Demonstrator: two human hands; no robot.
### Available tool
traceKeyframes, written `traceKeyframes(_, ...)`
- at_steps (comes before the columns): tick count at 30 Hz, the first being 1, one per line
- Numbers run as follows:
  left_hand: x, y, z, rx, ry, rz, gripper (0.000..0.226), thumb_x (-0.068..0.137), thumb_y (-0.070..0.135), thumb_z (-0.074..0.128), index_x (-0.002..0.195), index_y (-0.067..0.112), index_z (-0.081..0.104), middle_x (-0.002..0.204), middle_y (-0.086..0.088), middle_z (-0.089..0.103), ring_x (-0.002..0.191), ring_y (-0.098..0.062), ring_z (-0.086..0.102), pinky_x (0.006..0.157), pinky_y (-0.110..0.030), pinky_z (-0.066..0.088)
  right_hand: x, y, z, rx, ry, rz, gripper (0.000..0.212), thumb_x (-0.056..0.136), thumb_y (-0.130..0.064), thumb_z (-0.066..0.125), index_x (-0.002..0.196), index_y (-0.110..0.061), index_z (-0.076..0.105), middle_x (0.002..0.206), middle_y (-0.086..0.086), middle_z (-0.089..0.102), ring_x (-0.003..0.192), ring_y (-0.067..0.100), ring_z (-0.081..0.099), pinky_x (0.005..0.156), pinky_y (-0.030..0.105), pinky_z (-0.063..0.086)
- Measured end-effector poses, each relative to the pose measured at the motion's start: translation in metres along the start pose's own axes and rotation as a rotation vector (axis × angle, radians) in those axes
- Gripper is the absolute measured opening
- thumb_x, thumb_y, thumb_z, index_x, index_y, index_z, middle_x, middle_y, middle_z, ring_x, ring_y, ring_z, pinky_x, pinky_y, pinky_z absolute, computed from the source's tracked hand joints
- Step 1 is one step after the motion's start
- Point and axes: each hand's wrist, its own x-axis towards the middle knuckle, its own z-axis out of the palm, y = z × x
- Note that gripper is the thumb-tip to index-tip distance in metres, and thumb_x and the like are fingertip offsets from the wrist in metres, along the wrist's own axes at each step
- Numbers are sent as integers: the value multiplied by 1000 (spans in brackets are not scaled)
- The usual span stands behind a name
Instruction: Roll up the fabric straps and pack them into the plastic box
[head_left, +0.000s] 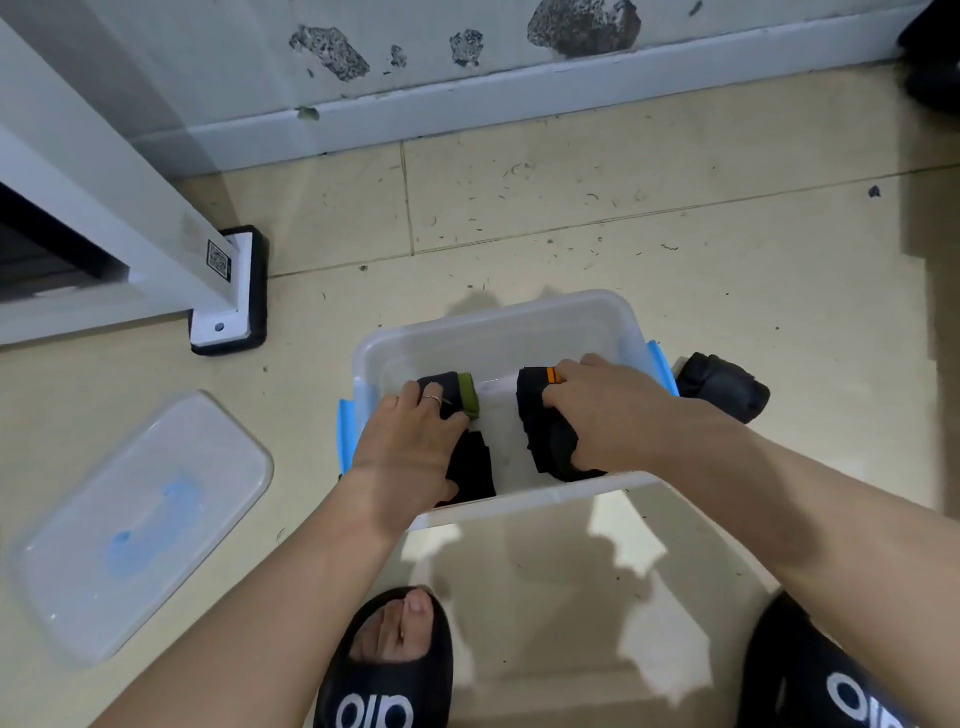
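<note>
Tiled floor (519, 208); black slippers (387, 675) read "olo".

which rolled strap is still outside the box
The black roll on the floor just right of the plastic box. The green-edged roll and orange-marked roll are inside, under the hands.

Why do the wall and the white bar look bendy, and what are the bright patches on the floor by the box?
Head view: the wide-angle lens curves the baseboard and the white frame near the edges. Head view: the bright patches are light passing through the clear plastic box onto the floor, beside soft arm shadows. Head view: the corners look darker and a little blurry.
</note>
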Motion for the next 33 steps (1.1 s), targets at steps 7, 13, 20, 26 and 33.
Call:
traceKeyframes(7,4,8,-5,-23,-9,-18,51,83,37,64,129,24,46,113,1,56,89,-20,41,72,-31,27,4,2,21,-99,36,30,47,87,-11,67,129,-16,48,114,8,47,95,24,47,64,33,32)
traceKeyframes(13,3,20,-39,-31,30,-75,55,88,37,61,133,21,35,92,3,45,83,-22,44,71,-31,30,-5,0,3,107,77,8,25,91,-5,57,115,-11,59,105,5,46,99,24,50,71,37,41)
traceKeyframes(20,27,93,-112,-415,380,261,39,103,32,47,140,21,48,130,3,55,115,-20,54,89,-40,49,-44,99,5,641,675,565,45,92,-1,49,134,-17,54,122,4,57,108,26,55,83,34,43)
traceKeyframes(26,74,170,-99,-29,271,493,37,97,29,52,132,15,55,130,-1,60,128,-22,48,109,-32,31,-57,127,79,675,289,530,66,83,-15,62,146,-28,47,140,2,54,129,34,52,96,44,50)
traceKeyframes(33,101,211,-95,248,42,295,34,101,19,51,135,16,55,137,-2,58,138,-25,42,123,-37,15,-65,133,97,396,262,580,51,88,-14,60,136,-19,42,126,6,46,104,30,54,74,33,34)
